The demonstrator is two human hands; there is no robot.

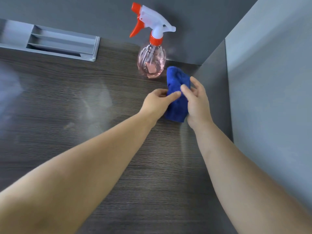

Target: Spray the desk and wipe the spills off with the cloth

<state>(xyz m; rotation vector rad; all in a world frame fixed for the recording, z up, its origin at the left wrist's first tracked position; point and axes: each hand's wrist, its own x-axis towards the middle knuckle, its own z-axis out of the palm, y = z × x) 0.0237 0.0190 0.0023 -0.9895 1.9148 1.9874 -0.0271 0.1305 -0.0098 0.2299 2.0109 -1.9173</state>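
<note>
Under both forearms: dark wood-grain desk (67, 102), with faint pale streaks on its surface. Grey partition (270, 81) along back and right. Grey slotted tray (50, 41) at back left. Bottle (152, 63) stands upright at back, near the right corner; clear pink body, white head, orange trigger and nozzle pointing left. Blue cloth (175, 78) bunched just right of bottle base, long axis running near-to-far. Left hand (156, 102) pinches cloth's left edge, thumb against fingers. Right hand (198, 102) grips its right side, fingers curled.

Left hand (155, 103) and right hand (197, 105) reach forward, fingers (185, 89) pinching.
</note>
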